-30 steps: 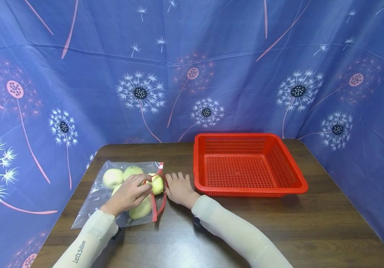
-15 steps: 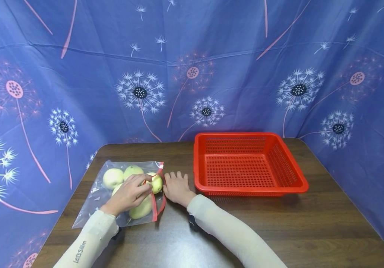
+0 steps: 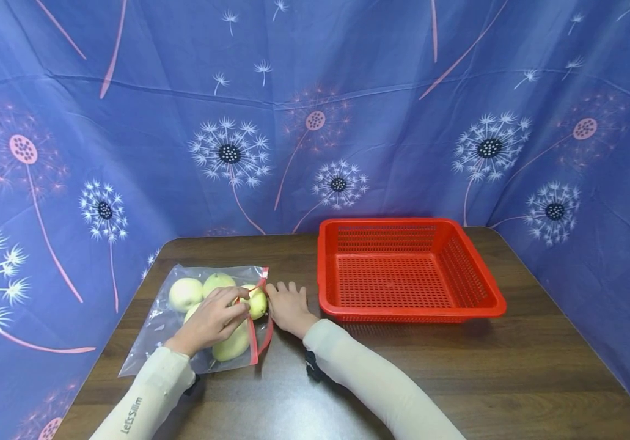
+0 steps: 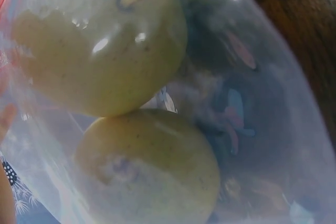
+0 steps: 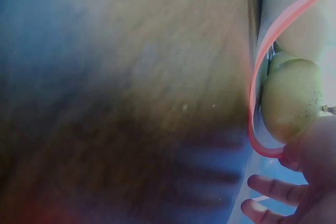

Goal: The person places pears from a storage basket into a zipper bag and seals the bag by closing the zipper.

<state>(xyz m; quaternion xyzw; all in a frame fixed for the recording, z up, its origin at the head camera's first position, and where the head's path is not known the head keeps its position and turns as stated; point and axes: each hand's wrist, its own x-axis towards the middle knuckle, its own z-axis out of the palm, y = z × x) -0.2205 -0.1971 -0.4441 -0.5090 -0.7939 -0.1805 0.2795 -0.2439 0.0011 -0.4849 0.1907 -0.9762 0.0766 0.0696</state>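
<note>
A clear zip bag (image 3: 152, 339) with red edging (image 3: 253, 343) lies on the left of the table, its mouth to the right. Inside are several yellow-green pears; one pear (image 3: 258, 302) lies by the mouth, and two more fill the left wrist view, including a lower pear (image 4: 149, 166). My left hand (image 3: 210, 321) reaches over the bag and pinches the red edging with thumb and fingertips. At the mouth is my right hand (image 3: 291, 310), fingers stretched forward, touching the edging's far side. In the right wrist view its fingers (image 5: 275, 188) are beside a stemmed pear (image 5: 291, 98).
A red perforated plastic basket (image 3: 391, 315) stands at the back right of the brown wooden table (image 3: 457, 373), with no pears in it. Behind and around hangs a blue curtain (image 3: 391, 73) with a dandelion print.
My right hand has shifted slightly left, closer against the bag's mouth, and its forearm has swung left. The left hand and the bag stay almost still.
</note>
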